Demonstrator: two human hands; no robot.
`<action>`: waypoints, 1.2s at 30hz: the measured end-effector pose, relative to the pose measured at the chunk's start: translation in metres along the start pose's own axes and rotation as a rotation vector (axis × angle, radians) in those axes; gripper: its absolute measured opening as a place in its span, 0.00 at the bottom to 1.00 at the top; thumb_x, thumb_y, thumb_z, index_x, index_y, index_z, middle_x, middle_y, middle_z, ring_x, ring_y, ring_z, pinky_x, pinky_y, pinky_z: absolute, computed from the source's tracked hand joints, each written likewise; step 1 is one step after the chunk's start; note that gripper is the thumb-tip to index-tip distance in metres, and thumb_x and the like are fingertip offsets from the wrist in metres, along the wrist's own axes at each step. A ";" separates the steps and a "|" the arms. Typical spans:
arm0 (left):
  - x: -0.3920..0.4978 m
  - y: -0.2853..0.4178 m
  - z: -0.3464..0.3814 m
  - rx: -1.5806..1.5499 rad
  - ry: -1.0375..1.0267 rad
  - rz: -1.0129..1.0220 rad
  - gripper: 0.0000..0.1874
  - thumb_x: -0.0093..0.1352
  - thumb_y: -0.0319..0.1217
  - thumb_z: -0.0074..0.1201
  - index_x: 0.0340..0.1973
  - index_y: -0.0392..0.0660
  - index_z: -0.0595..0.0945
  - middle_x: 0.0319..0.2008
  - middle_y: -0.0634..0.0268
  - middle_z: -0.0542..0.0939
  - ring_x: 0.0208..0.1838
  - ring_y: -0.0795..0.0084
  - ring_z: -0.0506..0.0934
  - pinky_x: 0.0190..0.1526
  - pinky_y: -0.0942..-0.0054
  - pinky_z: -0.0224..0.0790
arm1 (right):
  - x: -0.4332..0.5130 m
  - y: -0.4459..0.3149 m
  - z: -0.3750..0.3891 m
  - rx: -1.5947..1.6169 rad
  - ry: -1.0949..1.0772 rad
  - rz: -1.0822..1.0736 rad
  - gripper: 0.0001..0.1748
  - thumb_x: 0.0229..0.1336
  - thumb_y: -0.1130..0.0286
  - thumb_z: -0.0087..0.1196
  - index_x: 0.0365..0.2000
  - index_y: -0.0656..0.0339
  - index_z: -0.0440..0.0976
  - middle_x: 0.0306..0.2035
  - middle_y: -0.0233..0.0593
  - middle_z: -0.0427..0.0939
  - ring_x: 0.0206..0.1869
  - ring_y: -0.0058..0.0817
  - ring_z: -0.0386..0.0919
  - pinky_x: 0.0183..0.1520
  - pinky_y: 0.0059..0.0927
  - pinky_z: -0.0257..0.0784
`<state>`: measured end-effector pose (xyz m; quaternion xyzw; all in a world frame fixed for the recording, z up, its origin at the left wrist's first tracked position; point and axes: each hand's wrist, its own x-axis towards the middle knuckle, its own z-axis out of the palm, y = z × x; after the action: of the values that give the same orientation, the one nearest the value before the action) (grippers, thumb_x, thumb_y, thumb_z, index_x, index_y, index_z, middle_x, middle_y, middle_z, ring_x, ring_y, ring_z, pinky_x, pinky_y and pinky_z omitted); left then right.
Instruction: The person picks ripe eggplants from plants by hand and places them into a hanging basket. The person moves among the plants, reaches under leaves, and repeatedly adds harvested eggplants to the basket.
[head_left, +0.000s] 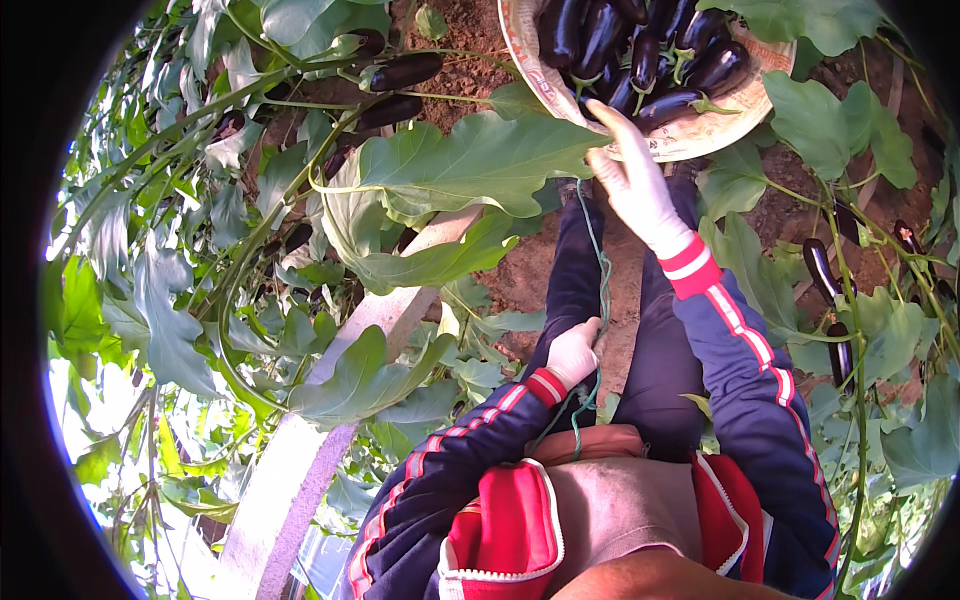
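My left hand (574, 352), in a pale glove, is curled around a thin green cord (604, 262) in front of my legs. The cord runs from my waist up towards the basket. My right hand (637, 184), gloved too, reaches forward with thumb and fingers apart and holds nothing. Its fingertips overlap the near rim of a round, pale basket (720, 139); whether they touch it I cannot tell. Inside the basket lies a heap of dark purple eggplants (600, 37) with green stems. A large eggplant leaf (480, 161) extends to just beside my right thumb.
Eggplant plants crowd both sides, with hanging fruit at left (405, 73) and right (821, 270). A pale slanting post (322, 420) rises among the left leaves. Brown soil (525, 285) shows around my legs.
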<state>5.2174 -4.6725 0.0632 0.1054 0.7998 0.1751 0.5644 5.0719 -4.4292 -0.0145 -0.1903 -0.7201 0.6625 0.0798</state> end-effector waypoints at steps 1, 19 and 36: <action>-0.001 0.003 -0.005 0.079 -0.041 0.027 0.13 0.69 0.35 0.54 0.46 0.42 0.77 0.30 0.49 0.81 0.36 0.47 0.80 0.37 0.56 0.73 | 0.004 -0.006 0.014 -0.099 -0.062 -0.076 0.34 0.66 0.52 0.53 0.64 0.61 0.62 0.61 0.53 0.70 0.66 0.50 0.65 0.70 0.43 0.56; 0.034 0.059 -0.266 -0.464 0.498 0.121 0.15 0.76 0.27 0.47 0.56 0.35 0.73 0.40 0.65 0.80 0.43 0.77 0.76 0.50 0.78 0.69 | -0.076 -0.018 0.158 0.042 -0.799 0.130 0.39 0.55 0.56 0.62 0.64 0.57 0.61 0.48 0.52 0.76 0.54 0.51 0.73 0.58 0.45 0.68; 0.350 -0.164 -0.425 -1.133 0.805 -0.139 0.30 0.62 0.27 0.67 0.57 0.55 0.71 0.51 0.67 0.78 0.49 0.67 0.77 0.56 0.62 0.68 | -0.126 -0.021 0.155 0.386 -0.779 0.275 0.39 0.59 0.49 0.56 0.66 0.53 0.59 0.51 0.54 0.74 0.52 0.54 0.74 0.55 0.47 0.69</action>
<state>4.7033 -4.7628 -0.1771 -0.3297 0.7371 0.5542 0.2019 5.1265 -4.6212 0.0063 -0.0022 -0.5278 0.8112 -0.2517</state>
